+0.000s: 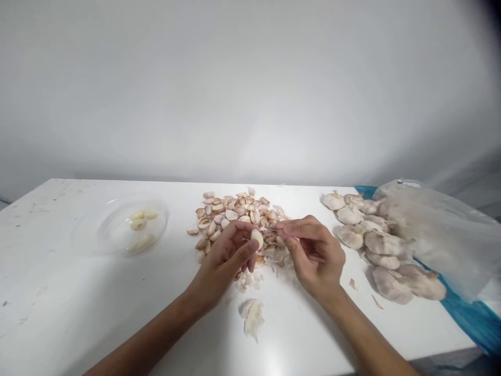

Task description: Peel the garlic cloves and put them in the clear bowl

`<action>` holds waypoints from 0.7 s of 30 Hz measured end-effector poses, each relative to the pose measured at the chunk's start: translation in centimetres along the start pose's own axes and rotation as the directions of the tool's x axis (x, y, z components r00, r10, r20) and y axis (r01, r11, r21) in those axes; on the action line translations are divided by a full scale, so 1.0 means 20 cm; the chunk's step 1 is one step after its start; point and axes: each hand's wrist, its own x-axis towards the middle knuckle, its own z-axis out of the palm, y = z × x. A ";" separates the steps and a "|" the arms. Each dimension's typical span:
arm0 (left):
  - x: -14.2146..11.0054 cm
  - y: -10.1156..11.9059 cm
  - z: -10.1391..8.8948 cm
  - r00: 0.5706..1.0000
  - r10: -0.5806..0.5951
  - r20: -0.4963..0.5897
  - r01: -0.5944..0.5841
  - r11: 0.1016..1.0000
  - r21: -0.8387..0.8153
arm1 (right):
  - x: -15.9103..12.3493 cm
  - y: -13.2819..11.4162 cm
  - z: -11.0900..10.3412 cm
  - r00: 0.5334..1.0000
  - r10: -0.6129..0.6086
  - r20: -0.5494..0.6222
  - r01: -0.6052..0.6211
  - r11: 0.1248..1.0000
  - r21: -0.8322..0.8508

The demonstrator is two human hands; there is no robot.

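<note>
Between the thumb and fingers of my left hand (217,263) is a pale garlic clove (257,238), its smooth side showing. My right hand (319,256) pinches a thin metal blade (271,228), which points left at the clove's upper edge; its handle is hidden in the fingers. Whether the blade touches the clove I cannot tell. Both hands are above the near side of a heap of unpeeled garlic cloves (230,214). Loose papery skins (253,316) lie on the table below the hands.
At the left stands a clear plastic bowl (110,232) with several peeled cloves (138,224) inside. Whole garlic bulbs (385,244) spill from a translucent bag (450,235) at the right, with blue plastic (467,318) beneath. A pale wall (242,94) rises behind the white table (50,282).
</note>
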 end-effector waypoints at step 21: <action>-0.01 0.02 0.00 0.977 0.052 -0.206 0.037 0.911 0.410 | -0.02 0.01 0.04 0.987 0.152 0.048 -0.152 0.988 0.001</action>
